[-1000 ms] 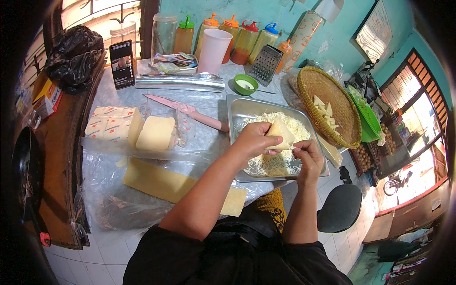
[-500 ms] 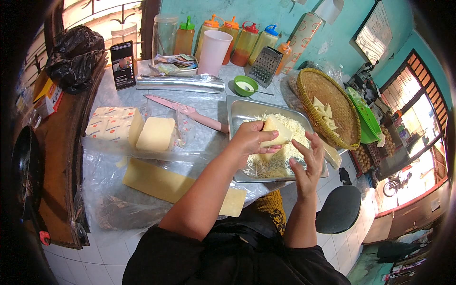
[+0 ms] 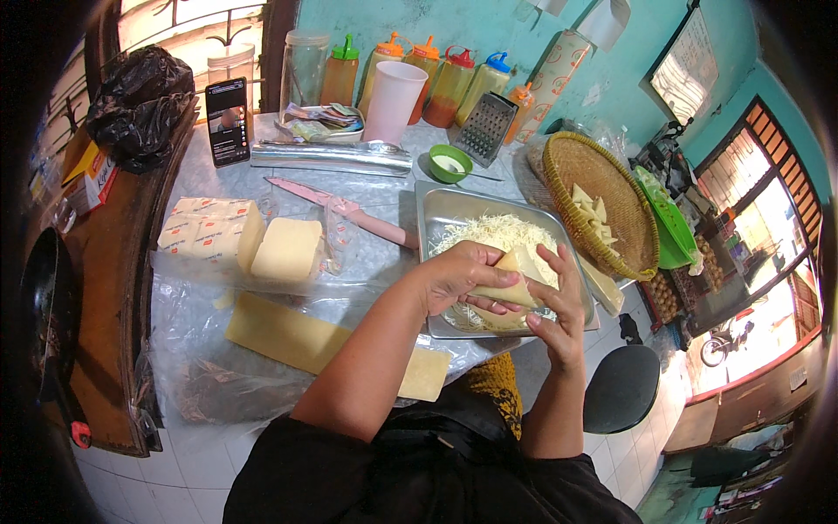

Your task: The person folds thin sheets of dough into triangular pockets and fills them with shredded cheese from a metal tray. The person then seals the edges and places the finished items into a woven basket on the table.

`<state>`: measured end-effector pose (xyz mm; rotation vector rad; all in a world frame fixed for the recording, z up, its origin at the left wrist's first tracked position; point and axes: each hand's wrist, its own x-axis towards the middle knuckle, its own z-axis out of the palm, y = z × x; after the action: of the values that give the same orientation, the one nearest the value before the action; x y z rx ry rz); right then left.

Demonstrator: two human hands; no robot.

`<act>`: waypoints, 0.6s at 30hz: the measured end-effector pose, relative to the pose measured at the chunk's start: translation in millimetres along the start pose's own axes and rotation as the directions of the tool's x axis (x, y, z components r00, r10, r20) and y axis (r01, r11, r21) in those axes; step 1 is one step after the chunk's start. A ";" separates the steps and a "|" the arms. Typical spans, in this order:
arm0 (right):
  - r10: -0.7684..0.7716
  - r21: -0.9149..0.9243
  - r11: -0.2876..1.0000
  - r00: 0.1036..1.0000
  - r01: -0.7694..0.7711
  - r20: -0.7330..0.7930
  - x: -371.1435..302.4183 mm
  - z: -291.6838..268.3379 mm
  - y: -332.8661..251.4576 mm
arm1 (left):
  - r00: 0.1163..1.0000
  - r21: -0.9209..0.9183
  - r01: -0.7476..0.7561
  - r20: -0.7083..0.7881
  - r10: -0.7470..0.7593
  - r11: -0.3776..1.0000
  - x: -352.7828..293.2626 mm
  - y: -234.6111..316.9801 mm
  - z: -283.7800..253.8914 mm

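Note:
My left hand (image 3: 458, 278) is closed around a pale yellow dough wrapper (image 3: 517, 264) folded into a pointed triangle, its thumb lying on top. Against the right side of the wrapper is my right hand (image 3: 563, 316), fingers spread and one fingertip touching the dough. Both hands are above a metal tray (image 3: 424, 223) heaped with grated cheese (image 3: 497, 230). To the left, a long flat strip of dough (image 3: 284, 330) lies on clear plastic. Beyond it are a bare block of stacked wrappers or cheese (image 3: 288, 250), which I cannot tell apart, and a paper-wrapped block (image 3: 209, 230).
A pink knife (image 3: 349, 210) lies left of the tray. Behind stand a green bowl (image 3: 449, 164), a box grater (image 3: 486, 127), a foil roll (image 3: 332, 159), a cup (image 3: 394, 100) and several sauce bottles (image 3: 449, 86). Folded triangles (image 3: 592, 214) sit on a woven basket (image 3: 602, 170) at right.
The wrapper and both hands have come slightly nearer to me. My right fingers have moved in against the wrapper, which now points upward more.

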<state>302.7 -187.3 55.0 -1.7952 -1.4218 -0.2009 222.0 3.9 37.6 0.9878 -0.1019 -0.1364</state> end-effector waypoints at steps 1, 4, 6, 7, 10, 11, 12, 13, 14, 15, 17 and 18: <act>0.010 0.045 0.999 1.000 -0.008 -0.029 1.3 -0.5 -1.0 | 1.000 0.034 0.007 -0.002 -0.007 0.999 0.4 -0.5 0.4; 0.021 0.107 0.994 0.995 -0.010 -0.102 5.2 -0.5 -2.8 | 0.999 0.112 0.033 -0.015 -0.031 0.993 1.9 -1.2 1.9; -0.014 0.000 1.000 0.996 0.014 -0.088 6.2 3.0 -2.5 | 0.998 0.129 0.055 -0.024 -0.052 0.990 1.7 -1.2 2.1; -0.027 -0.059 0.998 0.997 0.023 -0.074 6.1 4.8 -1.9 | 0.998 0.139 0.058 -0.019 -0.056 0.989 1.5 -1.2 2.1; -0.077 -0.157 0.985 0.997 0.072 -0.026 5.1 8.4 1.0 | 0.999 0.130 0.050 -0.019 -0.048 0.990 1.3 -0.7 1.9; -0.084 -0.179 0.981 0.996 0.079 -0.018 4.3 10.3 1.7 | 0.999 0.100 0.036 -0.022 -0.034 0.994 1.8 -1.2 2.6; -0.075 -0.146 0.987 0.997 0.071 -0.023 3.7 11.1 2.2 | 1.000 0.068 0.021 -0.025 -0.019 0.997 1.9 -1.6 2.9; -0.068 -0.150 0.987 0.998 0.065 -0.016 3.4 12.1 2.3 | 0.999 0.070 0.021 -0.029 -0.019 0.997 2.0 -1.7 2.9; -0.061 -0.148 0.987 0.998 0.059 -0.009 2.9 12.8 2.0 | 0.999 0.072 0.022 -0.031 -0.020 0.997 2.3 -1.8 3.0; -0.066 -0.120 0.991 0.997 0.063 -0.026 2.8 13.1 1.5 | 0.999 0.071 0.022 -0.032 -0.020 0.997 2.7 -1.7 3.0; -0.077 -0.234 0.969 0.997 0.082 0.028 2.4 14.5 -0.6 | 0.998 0.092 0.021 -0.063 -0.015 0.996 2.1 -2.0 2.9; -0.073 -0.291 0.953 0.995 0.088 0.064 2.7 14.1 -1.3 | 0.998 0.098 0.014 -0.068 -0.007 0.995 1.8 -1.8 2.7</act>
<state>297.6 -175.8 48.0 -1.9932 -1.5693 -0.4304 223.3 0.4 37.6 1.0908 -0.0415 -0.1081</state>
